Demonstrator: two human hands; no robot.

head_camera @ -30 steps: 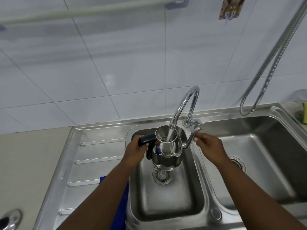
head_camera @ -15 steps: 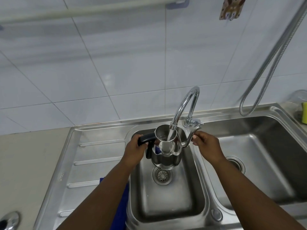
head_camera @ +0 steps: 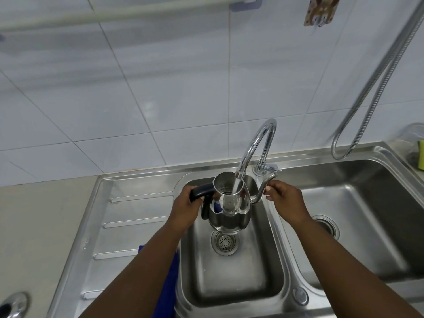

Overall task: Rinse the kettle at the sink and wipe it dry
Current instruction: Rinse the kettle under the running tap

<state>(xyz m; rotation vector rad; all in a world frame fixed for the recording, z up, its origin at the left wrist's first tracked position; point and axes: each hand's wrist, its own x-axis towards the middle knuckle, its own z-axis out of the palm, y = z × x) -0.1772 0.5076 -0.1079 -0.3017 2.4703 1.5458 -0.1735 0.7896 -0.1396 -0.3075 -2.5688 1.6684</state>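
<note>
A shiny steel kettle (head_camera: 229,216) with no lid on hangs upright over the small middle basin (head_camera: 229,283) of the sink. Water runs from the curved tap (head_camera: 259,138) straight into its open top. My left hand (head_camera: 185,210) is closed around the kettle's black handle on its left side. My right hand (head_camera: 286,200) pinches the kettle's thin curved spout on the right, just below the tap lever. A blue cloth (head_camera: 171,283) lies on the drainboard edge, mostly hidden under my left forearm.
The drain strainer (head_camera: 223,242) sits right under the kettle. A larger basin (head_camera: 367,226) lies to the right, with a metal hose (head_camera: 378,76) hanging above it and a yellow sponge (head_camera: 421,157) at the far right. A round shiny metal object (head_camera: 13,304) rests on the counter at bottom left.
My right hand has slid slightly left along the spout. The kettle stays under the running water and my left hand keeps its grip.
</note>
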